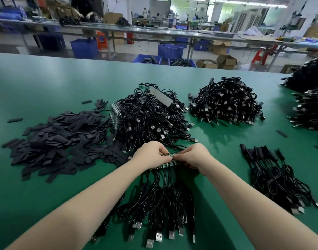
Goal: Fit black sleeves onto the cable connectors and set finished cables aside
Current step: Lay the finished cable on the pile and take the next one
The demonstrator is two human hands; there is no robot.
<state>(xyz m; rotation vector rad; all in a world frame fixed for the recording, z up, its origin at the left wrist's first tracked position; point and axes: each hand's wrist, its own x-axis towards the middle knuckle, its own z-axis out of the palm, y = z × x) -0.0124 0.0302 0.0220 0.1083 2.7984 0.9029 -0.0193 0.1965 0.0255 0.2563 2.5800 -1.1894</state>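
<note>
My left hand (151,154) and my right hand (194,156) meet at the centre of the green table, both pinching a strip of small connector boards (170,156). From that strip a row of black cables (160,201) hangs toward me, ending in USB plugs (159,236). A heap of flat black sleeves (57,139) lies to the left. A small batch of cables with black sleeves on their connectors (273,170) lies to the right.
Behind my hands sits a big pile of black USB cables (149,114), with another pile (226,103) to its right and more at the far right edge (309,109). Loose sleeves (281,133) dot the green table (37,83). Benches and blue crates (84,47) stand beyond.
</note>
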